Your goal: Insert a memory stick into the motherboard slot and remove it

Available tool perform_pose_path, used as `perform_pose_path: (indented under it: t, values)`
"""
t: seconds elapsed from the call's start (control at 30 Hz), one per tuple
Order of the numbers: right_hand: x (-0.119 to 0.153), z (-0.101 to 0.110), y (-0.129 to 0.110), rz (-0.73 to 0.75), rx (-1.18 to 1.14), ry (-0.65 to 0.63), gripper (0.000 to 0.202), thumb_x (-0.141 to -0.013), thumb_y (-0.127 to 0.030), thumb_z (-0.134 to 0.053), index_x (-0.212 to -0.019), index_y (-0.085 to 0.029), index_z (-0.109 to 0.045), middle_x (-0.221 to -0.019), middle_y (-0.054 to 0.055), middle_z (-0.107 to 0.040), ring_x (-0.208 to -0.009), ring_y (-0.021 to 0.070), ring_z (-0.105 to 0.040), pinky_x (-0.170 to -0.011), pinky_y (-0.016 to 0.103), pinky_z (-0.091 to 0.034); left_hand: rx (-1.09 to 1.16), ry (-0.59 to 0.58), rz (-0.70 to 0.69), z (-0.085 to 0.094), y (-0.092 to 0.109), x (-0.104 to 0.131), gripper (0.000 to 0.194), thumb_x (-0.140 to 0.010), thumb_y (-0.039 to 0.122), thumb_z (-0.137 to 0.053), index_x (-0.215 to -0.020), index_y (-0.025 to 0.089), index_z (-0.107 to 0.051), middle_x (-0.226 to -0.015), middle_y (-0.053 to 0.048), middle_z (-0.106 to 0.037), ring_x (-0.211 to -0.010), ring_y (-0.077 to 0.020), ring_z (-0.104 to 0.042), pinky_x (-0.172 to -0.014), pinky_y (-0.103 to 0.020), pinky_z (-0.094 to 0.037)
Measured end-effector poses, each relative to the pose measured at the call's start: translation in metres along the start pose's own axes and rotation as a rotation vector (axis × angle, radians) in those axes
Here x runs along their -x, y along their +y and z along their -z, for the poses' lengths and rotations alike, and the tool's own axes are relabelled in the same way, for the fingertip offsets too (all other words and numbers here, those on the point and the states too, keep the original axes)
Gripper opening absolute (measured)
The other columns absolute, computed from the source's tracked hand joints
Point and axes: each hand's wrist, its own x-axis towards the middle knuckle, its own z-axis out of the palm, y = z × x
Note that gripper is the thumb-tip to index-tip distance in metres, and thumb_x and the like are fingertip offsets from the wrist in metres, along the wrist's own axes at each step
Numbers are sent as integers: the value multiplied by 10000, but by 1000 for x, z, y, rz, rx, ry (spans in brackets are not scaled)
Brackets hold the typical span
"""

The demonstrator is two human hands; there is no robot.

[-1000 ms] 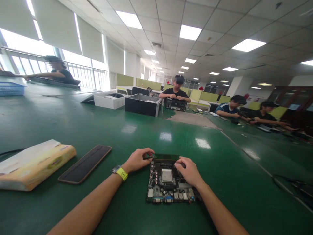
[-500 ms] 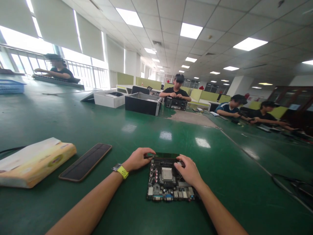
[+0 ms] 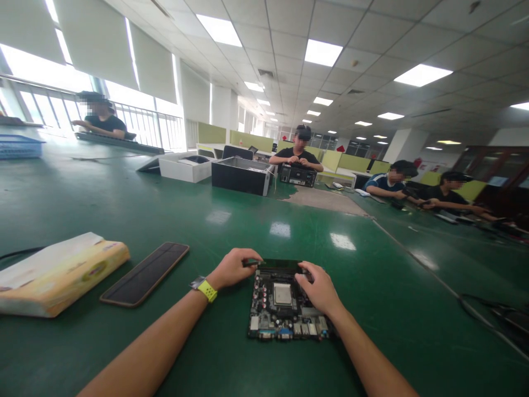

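A motherboard (image 3: 270,309) lies flat on the green table, its port side towards me and a square metal-topped processor (image 3: 282,294) near its middle. Along the far edge stretches a thin green RAM stick (image 3: 281,264). My left hand (image 3: 235,268) pinches the left end of the stick between thumb and fingers. At the other end my right hand (image 3: 317,285) has its fingers bent over the stick, the thumb reaching in above the board. Whether the stick sits in a slot is hard to see. A yellow-strapped watch is on my left wrist.
Left of me lie a phone (image 3: 144,274) and a yellow tissue pack (image 3: 68,275). Further back stand a black computer case (image 3: 239,179) and a white box (image 3: 184,168). Cables (image 3: 496,317) lie at the right. Several people work around the table.
My hands stay almost where they were, with only a slight shift at the RAM stick. At the far left, a person's long keyboard-like object has moved to the right.
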Motion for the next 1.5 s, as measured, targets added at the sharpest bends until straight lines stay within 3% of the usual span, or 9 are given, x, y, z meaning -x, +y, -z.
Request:
perform_pose_path:
  t: [0.33,1.5]
  values:
    - [-1,-2,2,1,-30,24,399,-828,-411,-501,-1128,-187,-641,-1216,85,-619,-1160,232,-532,-1026,392,-366,7,13,3,-1,-3,0,298,-694,96,-512,-917,167,-697,-956,-41,-698,-863,-164,-629,-799,-260,-492]
    - [-1,-1,2,17,-87,81,383,-847,-399,-477,-1062,-169,-695,-1142,93,-667,-1113,224,-582,-1012,393,-405,15,37,-40,2,-1,0,297,-700,93,-516,-908,180,-709,-926,-30,-703,-842,-157,-627,-797,-258,-477]
